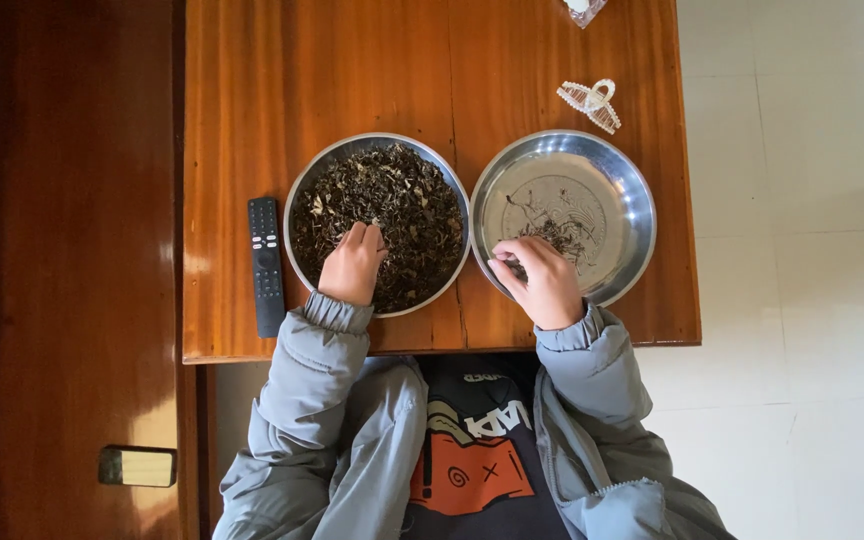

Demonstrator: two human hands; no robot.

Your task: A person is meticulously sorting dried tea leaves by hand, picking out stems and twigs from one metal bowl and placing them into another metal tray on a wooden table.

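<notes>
Wooden table [252, 100]: left hand [352, 265] curled, digging in dried leaves [402, 200]; right hand [544, 280] pinching bits over near-empty steel plate [632, 190].

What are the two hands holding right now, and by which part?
It cannot be told: the left hand is buried in dried leaves, and the right hand curls over scraps in the second dish.

Two round steel plates are set side by side, nearly touching, on a wooden table. The left plate [302, 195] is filled to the rim with dark dried leaves [407, 205]. The right plate [627, 190] is mostly bare and shiny; a small heap of sorted leaves [562, 237] is seen near its centre.
</notes>
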